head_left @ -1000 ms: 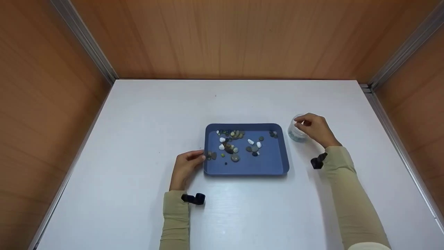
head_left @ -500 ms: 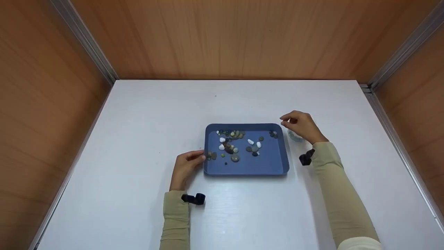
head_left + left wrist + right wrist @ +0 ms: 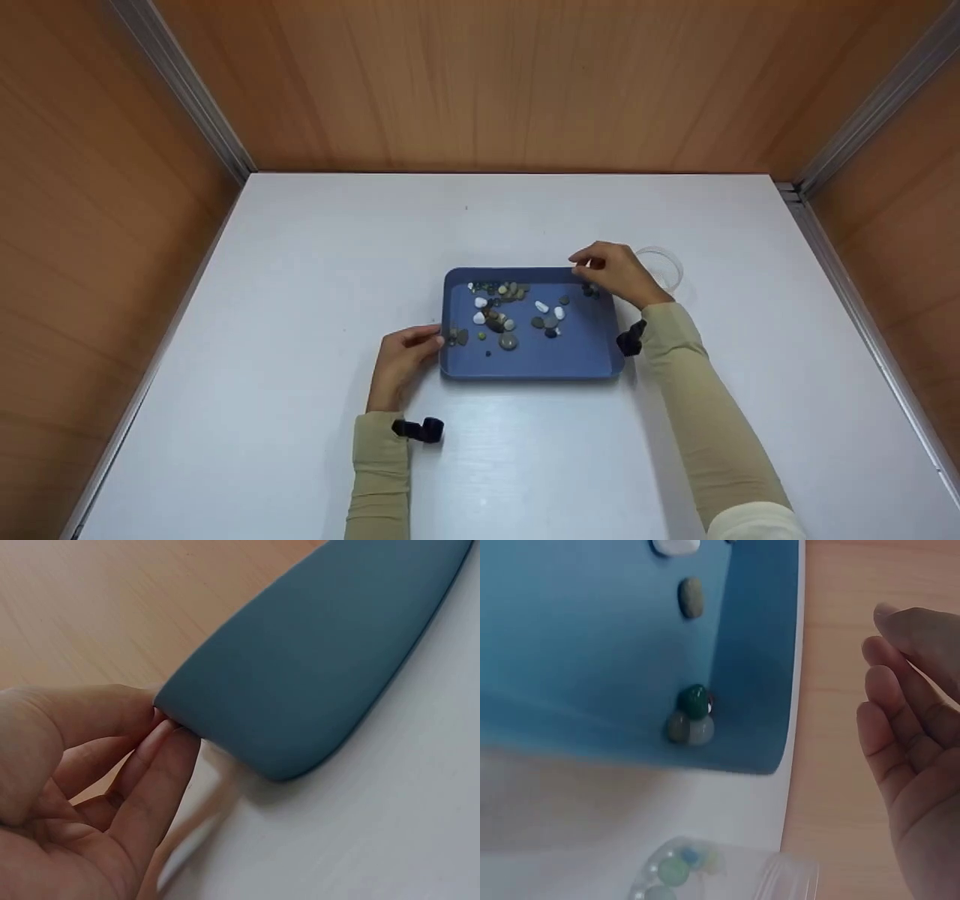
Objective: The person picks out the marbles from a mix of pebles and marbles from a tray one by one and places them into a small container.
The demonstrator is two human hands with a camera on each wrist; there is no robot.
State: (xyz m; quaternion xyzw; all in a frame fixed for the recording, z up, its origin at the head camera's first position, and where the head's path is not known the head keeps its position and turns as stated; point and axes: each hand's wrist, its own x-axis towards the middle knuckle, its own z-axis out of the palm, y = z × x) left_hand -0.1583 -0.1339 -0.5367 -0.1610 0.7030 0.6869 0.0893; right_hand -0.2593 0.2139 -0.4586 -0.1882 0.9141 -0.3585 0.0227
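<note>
A blue tray (image 3: 532, 370) lies mid-table with several pebbles and beads (image 3: 502, 315) scattered in its far half. My left hand (image 3: 433, 339) pinches the tray's left rim; the left wrist view shows thumb and fingertips (image 3: 161, 742) meeting on the tray (image 3: 315, 652) edge. My right hand (image 3: 586, 264) hovers over the tray's far right corner, fingers loosely curled and holding nothing (image 3: 889, 660). Below it, a small cluster of green and pale beads (image 3: 693, 717) sits in that corner. A clear cup (image 3: 663, 267) stands just right of the tray, with a few beads (image 3: 676, 870) inside.
The white table (image 3: 300, 262) is boxed in by wooden walls on the left, back and right. Black wrist cameras sit by each sleeve (image 3: 420, 429).
My right hand has moved left from the clear cup to above the tray's far right corner, leaving the cup uncovered. The left hand and tray have not moved.
</note>
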